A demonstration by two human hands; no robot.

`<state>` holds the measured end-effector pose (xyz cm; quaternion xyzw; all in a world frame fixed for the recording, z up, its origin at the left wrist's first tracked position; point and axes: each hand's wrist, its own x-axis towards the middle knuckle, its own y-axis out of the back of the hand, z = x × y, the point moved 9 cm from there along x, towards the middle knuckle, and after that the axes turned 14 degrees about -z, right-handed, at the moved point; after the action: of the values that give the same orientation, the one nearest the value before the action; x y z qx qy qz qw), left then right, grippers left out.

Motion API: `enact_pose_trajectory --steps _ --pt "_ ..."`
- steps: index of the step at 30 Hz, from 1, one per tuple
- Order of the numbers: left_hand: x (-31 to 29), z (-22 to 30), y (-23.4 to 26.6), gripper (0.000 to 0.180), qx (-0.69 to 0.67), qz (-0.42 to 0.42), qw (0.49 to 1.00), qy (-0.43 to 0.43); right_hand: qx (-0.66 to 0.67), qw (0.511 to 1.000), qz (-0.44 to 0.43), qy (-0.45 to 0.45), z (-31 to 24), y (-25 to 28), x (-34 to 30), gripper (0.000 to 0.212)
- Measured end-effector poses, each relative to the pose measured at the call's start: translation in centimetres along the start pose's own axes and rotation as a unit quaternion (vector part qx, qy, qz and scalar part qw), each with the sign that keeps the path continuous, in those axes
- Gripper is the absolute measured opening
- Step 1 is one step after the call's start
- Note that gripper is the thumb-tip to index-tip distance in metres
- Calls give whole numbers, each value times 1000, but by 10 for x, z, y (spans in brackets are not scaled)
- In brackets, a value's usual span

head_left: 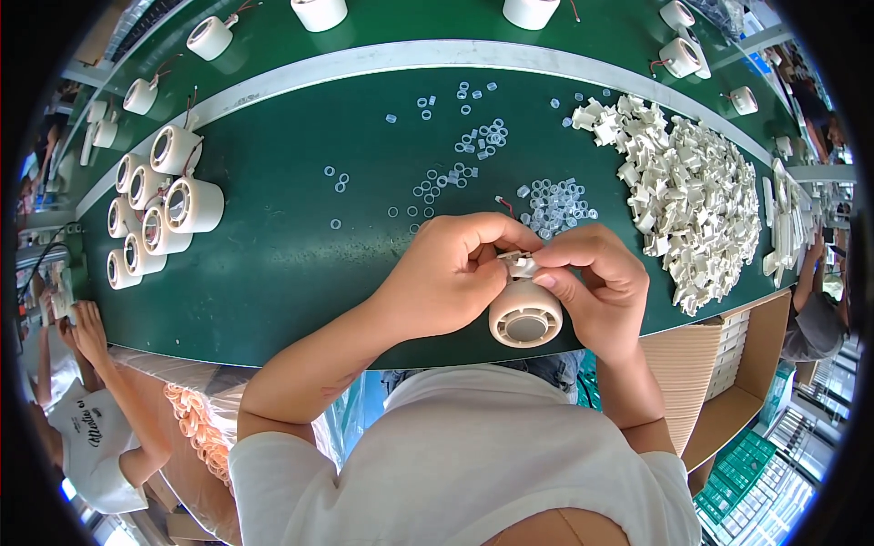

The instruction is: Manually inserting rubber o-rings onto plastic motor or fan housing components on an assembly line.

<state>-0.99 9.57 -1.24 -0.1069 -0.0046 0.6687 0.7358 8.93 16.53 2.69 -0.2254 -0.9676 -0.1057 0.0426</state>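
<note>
My left hand point(452, 275) and my right hand point(602, 280) meet near the bench's front edge. Between their thumbs and fingertips they pinch a small white plastic clip point(521, 265). Directly below it, against the clip, is a cream round housing point(525, 316) with a slotted rim and a grey disc in its face. Whether the clip is seated on the housing cannot be made out, since my fingers cover part of it. A thin red wire point(506, 205) with a small connector sticks up behind my fingers. Just beyond them lies a heap of clear plastic rings point(555, 206).
Similar cream housings point(194, 206) are stacked at the left. A large pile of white plastic clips point(696, 200) covers the right side. Behind a pale rail point(382, 62), more housings point(320, 13) stand on a green surface. An open cardboard box point(742, 364) is at lower right. Another person's hand point(88, 332) shows far left.
</note>
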Motion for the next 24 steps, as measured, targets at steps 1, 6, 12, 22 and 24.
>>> enact_pose_trajectory --steps 1,6,12,22,24 --pt "0 0 0 30 -1 -4 1000 -2 -41 999 -14 4 -5 -1 2 17" --pt "-2 0 0 29 -71 5 997 -24 -94 995 -34 2 -12 -4 8 17" --pt "-2 5 1 27 -117 15 992 -38 -157 985 -73 -4 -15 -12 13 19" --pt "-4 -3 1 16 -36 -1 999 24 -151 988 -14 -15 -10 10 13 24" --pt "-4 -3 -7 16 -4 -11 1000 24 -193 973 105 -70 -3 43 9 21"
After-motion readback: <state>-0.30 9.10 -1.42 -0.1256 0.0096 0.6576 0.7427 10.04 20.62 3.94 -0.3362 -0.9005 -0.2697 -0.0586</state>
